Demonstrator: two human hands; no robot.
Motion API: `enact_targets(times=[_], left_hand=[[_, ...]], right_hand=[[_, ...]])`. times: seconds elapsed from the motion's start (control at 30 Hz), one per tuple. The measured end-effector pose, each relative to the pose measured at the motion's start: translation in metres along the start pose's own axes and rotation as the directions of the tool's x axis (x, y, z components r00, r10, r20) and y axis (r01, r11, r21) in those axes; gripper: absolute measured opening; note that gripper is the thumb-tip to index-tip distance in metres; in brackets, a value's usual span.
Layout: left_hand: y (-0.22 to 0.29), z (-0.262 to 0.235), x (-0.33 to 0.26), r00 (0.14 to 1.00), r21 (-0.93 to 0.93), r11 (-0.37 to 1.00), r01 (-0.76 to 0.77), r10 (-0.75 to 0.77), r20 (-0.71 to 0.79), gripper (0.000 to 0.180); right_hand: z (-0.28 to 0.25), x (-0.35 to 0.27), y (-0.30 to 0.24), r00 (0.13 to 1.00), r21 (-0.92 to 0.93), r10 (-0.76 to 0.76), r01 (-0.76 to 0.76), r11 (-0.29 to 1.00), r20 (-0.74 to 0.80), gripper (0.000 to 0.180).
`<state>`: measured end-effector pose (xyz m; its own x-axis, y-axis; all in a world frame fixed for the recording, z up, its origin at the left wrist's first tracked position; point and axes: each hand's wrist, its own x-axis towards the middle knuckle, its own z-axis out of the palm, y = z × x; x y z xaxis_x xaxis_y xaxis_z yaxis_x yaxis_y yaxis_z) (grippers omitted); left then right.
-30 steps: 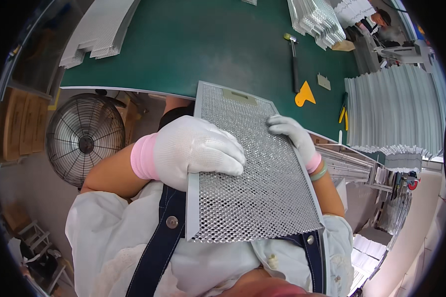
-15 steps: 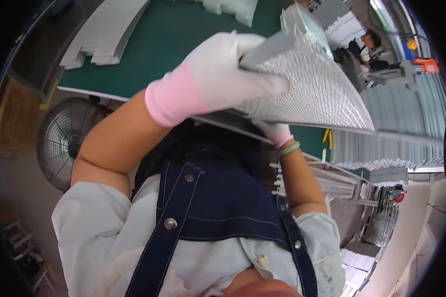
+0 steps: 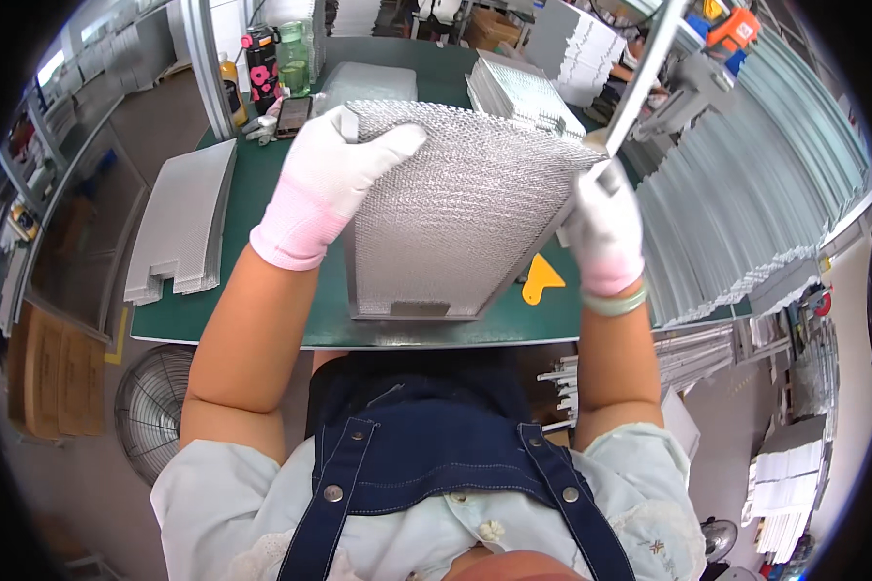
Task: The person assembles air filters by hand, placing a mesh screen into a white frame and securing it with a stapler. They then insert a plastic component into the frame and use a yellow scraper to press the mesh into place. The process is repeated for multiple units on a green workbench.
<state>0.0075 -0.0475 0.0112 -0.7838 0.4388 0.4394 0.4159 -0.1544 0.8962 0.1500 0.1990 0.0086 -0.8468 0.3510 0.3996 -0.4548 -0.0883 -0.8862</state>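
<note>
A silver metal mesh filter panel (image 3: 446,223) stands tilted on the green table in front of me, its lower edge resting near the table's front edge. Grey framing runs along its left side and bottom, and a small dark notch shows at the bottom. My left hand (image 3: 334,179), in a white glove with a pink cuff, is closed on the upper left corner, thumb over the mesh. My right hand (image 3: 605,223), gloved alike and slightly blurred, grips the upper right edge; its fingertips are partly hidden. A yellow scraper-like piece (image 3: 542,279) lies beside the panel, near my right hand.
Stacked mesh sheets (image 3: 184,218) lie at the left, with another stack (image 3: 523,92) at the back. A flowered bottle (image 3: 262,68), a green jar (image 3: 293,60) and a phone (image 3: 294,116) stand back left. Many pale strips (image 3: 755,184) fill the right. A fan (image 3: 155,407) stands below left.
The panel has gone from lying tipped at the right to standing upright before me. My left hand has moved left to its corner; my right hand has risen from below to its right edge.
</note>
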Motion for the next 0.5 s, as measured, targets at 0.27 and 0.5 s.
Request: enact_targets(times=[0.27, 0.5], left_hand=[[0.009, 0.005, -0.009, 0.998, -0.121, 0.992, 0.032, -0.026, 0.056, 0.033], [0.010, 0.004, -0.010, 0.998, -0.170, 0.985, 0.010, 0.001, 0.065, 0.034]], right_hand=[[0.014, 0.010, 0.015, 0.940, -0.134, -0.324, 0.309, 0.942, -0.106, 0.033], [0.011, 0.023, -0.002, 0.911, -0.171, -0.408, 0.413, 0.894, 0.068, 0.084]])
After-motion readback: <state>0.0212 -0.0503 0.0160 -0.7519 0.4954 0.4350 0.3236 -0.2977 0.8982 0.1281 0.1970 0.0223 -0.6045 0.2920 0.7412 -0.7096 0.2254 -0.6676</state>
